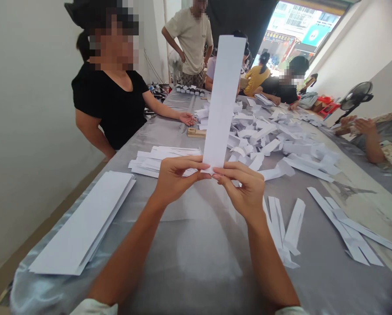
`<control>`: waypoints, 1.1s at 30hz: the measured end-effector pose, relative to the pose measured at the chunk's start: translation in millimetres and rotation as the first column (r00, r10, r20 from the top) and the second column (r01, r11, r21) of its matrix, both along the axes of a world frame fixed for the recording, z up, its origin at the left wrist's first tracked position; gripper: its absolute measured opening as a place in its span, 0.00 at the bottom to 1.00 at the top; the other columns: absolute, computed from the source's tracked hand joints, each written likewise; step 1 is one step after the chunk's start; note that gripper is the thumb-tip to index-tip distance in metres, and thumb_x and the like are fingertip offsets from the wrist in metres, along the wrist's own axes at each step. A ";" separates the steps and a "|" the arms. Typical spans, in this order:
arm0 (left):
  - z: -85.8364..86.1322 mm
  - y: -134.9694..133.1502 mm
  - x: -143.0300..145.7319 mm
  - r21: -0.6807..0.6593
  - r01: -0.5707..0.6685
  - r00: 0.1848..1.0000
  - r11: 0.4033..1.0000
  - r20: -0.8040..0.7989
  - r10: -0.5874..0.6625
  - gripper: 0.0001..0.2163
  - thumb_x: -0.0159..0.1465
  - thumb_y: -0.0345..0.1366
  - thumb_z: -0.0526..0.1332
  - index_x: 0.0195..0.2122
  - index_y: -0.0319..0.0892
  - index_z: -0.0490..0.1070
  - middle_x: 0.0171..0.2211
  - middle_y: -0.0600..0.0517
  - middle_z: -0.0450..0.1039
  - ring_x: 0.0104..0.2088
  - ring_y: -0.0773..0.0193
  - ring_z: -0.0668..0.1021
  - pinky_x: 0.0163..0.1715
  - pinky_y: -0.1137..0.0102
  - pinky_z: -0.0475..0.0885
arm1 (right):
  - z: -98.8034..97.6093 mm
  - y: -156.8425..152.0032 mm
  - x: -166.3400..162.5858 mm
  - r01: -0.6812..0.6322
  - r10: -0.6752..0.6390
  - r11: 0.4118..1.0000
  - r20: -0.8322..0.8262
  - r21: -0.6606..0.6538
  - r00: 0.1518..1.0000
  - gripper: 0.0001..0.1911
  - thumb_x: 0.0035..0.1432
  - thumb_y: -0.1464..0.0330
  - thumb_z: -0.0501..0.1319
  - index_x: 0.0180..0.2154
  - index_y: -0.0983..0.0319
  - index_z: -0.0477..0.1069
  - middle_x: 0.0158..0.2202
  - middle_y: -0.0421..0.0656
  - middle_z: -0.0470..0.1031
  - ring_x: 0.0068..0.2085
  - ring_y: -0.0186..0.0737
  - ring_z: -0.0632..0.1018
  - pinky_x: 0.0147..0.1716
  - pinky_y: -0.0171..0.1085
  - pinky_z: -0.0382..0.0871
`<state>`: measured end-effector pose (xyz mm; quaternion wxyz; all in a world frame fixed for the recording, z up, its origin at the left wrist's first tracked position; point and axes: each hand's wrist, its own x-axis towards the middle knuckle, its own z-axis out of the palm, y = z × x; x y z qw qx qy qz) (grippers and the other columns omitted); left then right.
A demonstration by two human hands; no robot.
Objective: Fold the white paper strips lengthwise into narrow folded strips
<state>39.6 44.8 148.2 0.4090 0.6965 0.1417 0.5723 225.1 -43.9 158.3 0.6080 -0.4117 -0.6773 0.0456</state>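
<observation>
A long white folded paper strip (224, 100) stands upright in front of me, held up above the table. My left hand (180, 177) pinches its bottom left corner between thumb and fingers. On the other side, my right hand (243, 186) pinches the bottom right corner the same way, and the fingertips of both hands nearly meet. To the left lies a stack of flat white paper sheets (84, 221). Several folded paper strips (293, 225) rest on the table just right of my right forearm.
A grey cloth covers the table (196, 271). Loose folded papers (264, 131) are heaped across its far middle, beside a small wooden block (196, 133). More strips (353, 232) lie at right. A person in black (113, 100) stands at left; others are around the table.
</observation>
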 end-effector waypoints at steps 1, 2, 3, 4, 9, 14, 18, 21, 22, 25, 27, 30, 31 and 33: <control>-0.7 -0.3 0.5 -0.005 -0.004 1.000 1.000 0.003 0.004 0.12 0.58 0.33 0.81 0.42 0.52 0.89 0.42 0.49 0.88 0.42 0.53 0.88 0.43 0.61 0.83 | 0.4 -0.3 -1.3 0.008 -0.008 1.000 -0.004 -0.003 1.000 0.09 0.68 0.73 0.70 0.45 0.54 0.87 0.42 0.42 0.86 0.35 0.38 0.84 0.31 0.39 0.82; -1.3 -0.6 1.3 -0.007 -0.005 1.000 1.000 0.009 0.005 0.12 0.57 0.33 0.81 0.41 0.52 0.89 0.42 0.49 0.88 0.41 0.54 0.87 0.43 0.61 0.83 | 0.8 -0.6 -2.5 0.018 -0.018 1.000 -0.011 -0.006 1.000 0.08 0.68 0.72 0.70 0.44 0.54 0.87 0.41 0.42 0.86 0.35 0.38 0.84 0.31 0.39 0.83; -1.8 -1.1 2.4 -0.010 -0.004 1.000 1.000 0.021 0.004 0.11 0.58 0.33 0.81 0.41 0.52 0.89 0.41 0.49 0.88 0.41 0.55 0.87 0.42 0.62 0.83 | 1.0 -0.8 -3.7 0.027 -0.027 1.000 -0.021 -0.013 0.999 0.07 0.68 0.71 0.70 0.44 0.54 0.87 0.41 0.41 0.86 0.36 0.39 0.85 0.31 0.39 0.84; -2.1 -1.8 3.8 -0.014 -0.003 0.999 1.000 0.037 0.003 0.10 0.58 0.33 0.81 0.41 0.52 0.89 0.41 0.49 0.88 0.40 0.55 0.87 0.41 0.62 0.83 | 0.9 -0.9 -4.7 0.035 -0.036 0.999 -0.038 -0.026 0.999 0.06 0.68 0.70 0.71 0.43 0.54 0.86 0.40 0.41 0.86 0.36 0.39 0.85 0.31 0.39 0.84; 0.2 -8.6 12.4 -0.105 -0.021 0.991 0.994 0.132 0.034 0.10 0.55 0.36 0.83 0.36 0.46 0.87 0.34 0.50 0.85 0.35 0.59 0.86 0.37 0.65 0.83 | -3.1 -1.3 -8.9 0.086 -0.101 0.991 -0.143 -0.105 0.985 0.03 0.66 0.66 0.73 0.41 0.57 0.83 0.37 0.40 0.85 0.34 0.39 0.85 0.30 0.37 0.85; 3.8 -13.9 17.7 -0.259 0.034 0.980 0.965 0.196 0.018 0.22 0.49 0.40 0.85 0.36 0.44 0.75 0.30 0.54 0.82 0.31 0.59 0.86 0.35 0.66 0.84 | -7.0 -1.0 -10.5 0.105 -0.128 0.987 -0.206 -0.122 0.970 0.08 0.65 0.62 0.74 0.41 0.57 0.80 0.34 0.39 0.83 0.31 0.39 0.85 0.28 0.37 0.85; 3.1 -13.2 18.2 -0.289 0.057 0.983 0.956 0.181 -0.004 0.23 0.50 0.42 0.85 0.36 0.44 0.73 0.31 0.53 0.82 0.33 0.58 0.87 0.36 0.65 0.83 | -7.4 -0.3 -9.5 0.112 -0.139 0.983 -0.199 -0.143 0.970 0.09 0.65 0.60 0.74 0.40 0.57 0.79 0.33 0.40 0.83 0.31 0.40 0.86 0.28 0.37 0.85; 1.7 -12.7 17.9 -0.297 0.076 0.984 0.952 0.174 -0.024 0.21 0.51 0.40 0.84 0.36 0.43 0.75 0.32 0.53 0.83 0.34 0.58 0.87 0.37 0.66 0.83 | -7.5 0.3 -8.8 0.111 -0.141 0.983 -0.208 -0.149 0.968 0.10 0.65 0.61 0.74 0.40 0.58 0.78 0.32 0.39 0.83 0.31 0.40 0.86 0.28 0.37 0.84; 1.4 -12.8 17.9 -0.300 0.089 0.984 0.950 0.177 -0.036 0.20 0.52 0.40 0.84 0.37 0.43 0.75 0.32 0.52 0.84 0.34 0.58 0.87 0.37 0.66 0.82 | -7.5 0.3 -9.0 0.110 -0.140 0.984 -0.216 -0.143 0.966 0.10 0.64 0.62 0.75 0.41 0.57 0.78 0.32 0.39 0.83 0.31 0.40 0.86 0.28 0.37 0.84; 1.5 -14.2 18.6 -0.306 0.128 0.978 0.943 0.198 -0.068 0.21 0.53 0.38 0.84 0.39 0.44 0.74 0.32 0.52 0.85 0.34 0.59 0.87 0.37 0.67 0.82 | -6.7 -0.5 -11.5 0.096 -0.122 0.989 -0.246 -0.117 0.961 0.10 0.65 0.65 0.75 0.43 0.57 0.76 0.31 0.37 0.83 0.31 0.39 0.86 0.28 0.35 0.83; 2.6 -15.3 19.6 -0.308 0.121 0.976 0.944 0.209 -0.057 0.22 0.53 0.38 0.84 0.39 0.44 0.73 0.31 0.52 0.84 0.33 0.59 0.87 0.36 0.67 0.81 | -5.9 -1.5 -14.3 0.088 -0.115 0.990 -0.265 -0.110 0.957 0.11 0.65 0.66 0.74 0.45 0.56 0.75 0.32 0.36 0.83 0.31 0.38 0.86 0.28 0.35 0.84; 4.9 -16.5 21.2 -0.306 0.066 0.977 0.950 0.213 0.001 0.23 0.51 0.39 0.85 0.36 0.43 0.72 0.29 0.55 0.82 0.30 0.61 0.85 0.33 0.69 0.81 | -5.3 -1.9 -17.6 0.086 -0.116 0.990 -0.301 -0.112 0.946 0.11 0.65 0.65 0.74 0.44 0.56 0.75 0.33 0.37 0.84 0.33 0.40 0.87 0.28 0.36 0.86; 5.6 -16.8 21.7 -0.306 0.053 0.977 0.951 0.212 0.014 0.23 0.50 0.39 0.85 0.36 0.43 0.72 0.28 0.55 0.81 0.30 0.62 0.85 0.33 0.69 0.80 | -5.3 -1.6 -17.9 0.086 -0.120 0.989 -0.315 -0.118 0.942 0.11 0.64 0.64 0.75 0.43 0.56 0.75 0.33 0.37 0.84 0.33 0.41 0.87 0.28 0.36 0.86; 6.4 -17.0 22.3 -0.306 0.035 0.977 0.951 0.212 0.033 0.22 0.50 0.39 0.85 0.35 0.43 0.72 0.29 0.55 0.81 0.30 0.63 0.84 0.33 0.69 0.81 | -5.6 -0.8 -17.1 0.073 -0.119 0.987 -0.337 -0.144 0.934 0.11 0.63 0.62 0.75 0.40 0.57 0.75 0.33 0.37 0.83 0.34 0.41 0.87 0.27 0.37 0.87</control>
